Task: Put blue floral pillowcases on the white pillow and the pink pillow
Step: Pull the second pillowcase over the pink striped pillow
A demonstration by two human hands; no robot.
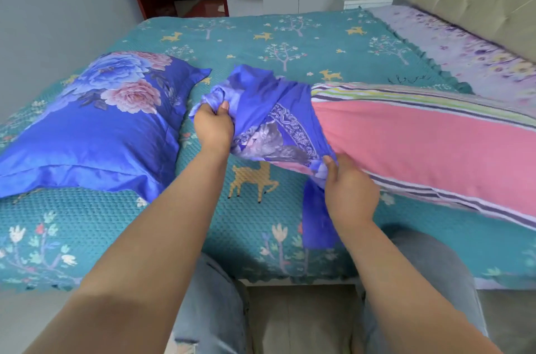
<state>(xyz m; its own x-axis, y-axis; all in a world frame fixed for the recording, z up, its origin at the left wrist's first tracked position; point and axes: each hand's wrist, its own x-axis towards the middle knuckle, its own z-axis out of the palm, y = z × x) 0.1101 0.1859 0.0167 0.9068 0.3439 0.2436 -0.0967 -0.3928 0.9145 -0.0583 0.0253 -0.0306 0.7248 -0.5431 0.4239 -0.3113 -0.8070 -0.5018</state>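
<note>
Covered pillow (95, 124): lies near the bed's left edge, fully inside a blue floral case, flap end toward the near edge.
Left hand (214, 125): clenched on a bunched fold of the second blue floral pillowcase (269, 121), above the middle of the bed (290, 43).
Second blue floral pillowcase: gathered over the left end of the pink pillow (420, 147); a loose tail hangs toward the near edge.
Right hand (349, 191): pinches the case's lower hem against the pillow's underside.
Pink pillow: striped border, lifted off the teal bedspread, extending toward the bed's right edge.
</note>
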